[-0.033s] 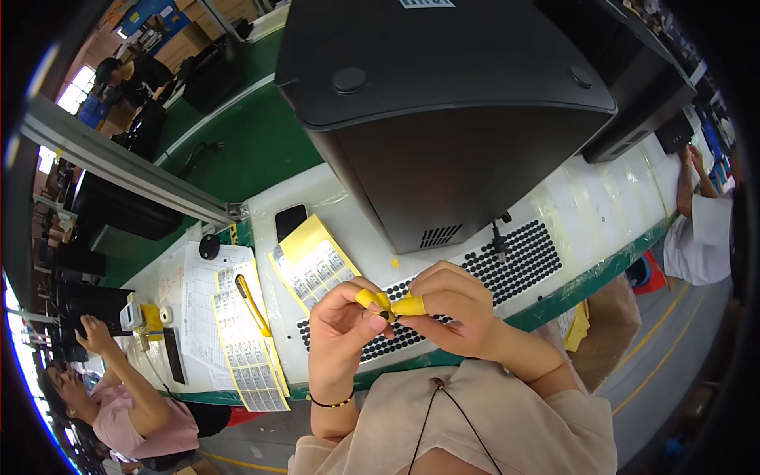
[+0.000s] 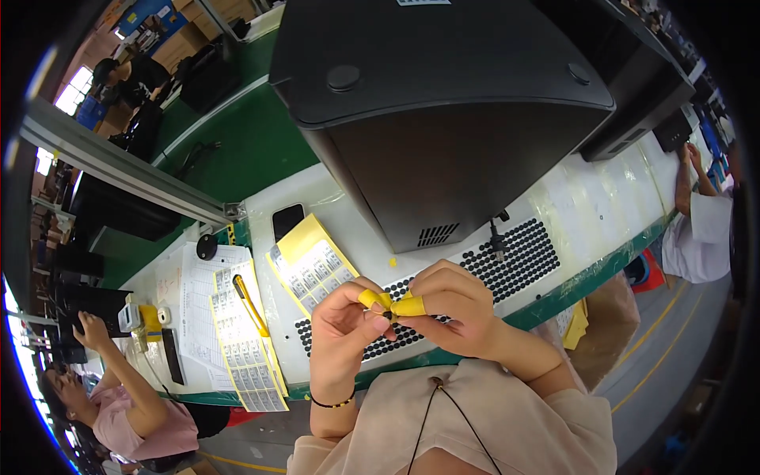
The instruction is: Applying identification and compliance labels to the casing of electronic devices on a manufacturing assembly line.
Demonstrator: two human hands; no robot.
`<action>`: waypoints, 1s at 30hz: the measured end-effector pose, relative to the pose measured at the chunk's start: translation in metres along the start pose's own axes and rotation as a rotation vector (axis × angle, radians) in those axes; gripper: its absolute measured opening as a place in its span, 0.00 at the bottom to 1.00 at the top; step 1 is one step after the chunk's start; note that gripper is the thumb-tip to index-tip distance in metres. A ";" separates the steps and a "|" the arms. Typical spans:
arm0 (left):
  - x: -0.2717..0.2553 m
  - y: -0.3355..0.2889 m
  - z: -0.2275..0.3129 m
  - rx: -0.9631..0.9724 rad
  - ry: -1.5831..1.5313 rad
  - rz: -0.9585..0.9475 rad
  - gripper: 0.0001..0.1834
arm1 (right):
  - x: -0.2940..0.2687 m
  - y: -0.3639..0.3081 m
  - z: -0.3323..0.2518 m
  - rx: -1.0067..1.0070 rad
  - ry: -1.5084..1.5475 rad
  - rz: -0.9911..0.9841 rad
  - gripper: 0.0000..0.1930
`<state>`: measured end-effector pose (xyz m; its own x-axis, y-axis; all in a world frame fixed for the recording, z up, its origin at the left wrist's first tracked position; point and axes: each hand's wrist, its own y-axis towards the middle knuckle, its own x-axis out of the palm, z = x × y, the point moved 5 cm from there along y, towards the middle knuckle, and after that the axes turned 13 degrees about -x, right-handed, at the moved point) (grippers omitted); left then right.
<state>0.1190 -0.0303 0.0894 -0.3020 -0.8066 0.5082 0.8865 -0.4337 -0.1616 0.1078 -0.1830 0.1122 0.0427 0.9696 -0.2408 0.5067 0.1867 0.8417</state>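
Observation:
My left hand (image 2: pixel 339 326) and my right hand (image 2: pixel 457 307) meet just in front of my chest, fingertips pinched together. Yellow wraps cover a finger on each hand. Between the fingertips shows a small black piece (image 2: pixel 388 314), mostly hidden by them; its exact kind is too small to make out. Beneath and behind my hands lies a sheet of round black stick-on pads (image 2: pixel 522 260). Beyond it stands a large black casing (image 2: pixel 451 158) with rounded feet on its upper face and a slotted vent low on its near side. A short black cable (image 2: pixel 496 241) hangs beside the vent.
Left of my hands lie a yellow-backed label sheet (image 2: pixel 313 265), a phone (image 2: pixel 288 222), and a yellow utility knife (image 2: pixel 251 305) on more label sheets (image 2: pixel 247 360). A metal post (image 2: pixel 127 170) rises at left. Co-workers sit at both sides; another black casing (image 2: pixel 645 103) stands at right.

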 end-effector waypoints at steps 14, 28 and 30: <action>0.019 0.005 -0.015 -0.079 0.009 -0.047 0.08 | -0.023 -0.010 -0.006 -0.199 -0.258 -0.020 0.13; 0.026 0.027 -0.045 -0.162 0.076 0.011 0.05 | -0.044 -0.031 0.004 -0.268 -0.516 -0.120 0.15; 0.027 0.031 -0.048 -0.188 0.093 0.001 0.05 | -0.048 -0.033 0.004 -0.264 -0.546 -0.149 0.14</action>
<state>0.1214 -0.0851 0.0576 -0.3398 -0.8371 0.4288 0.8084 -0.4930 -0.3217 0.0927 -0.2363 0.0943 0.4575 0.7223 -0.5187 0.3143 0.4143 0.8541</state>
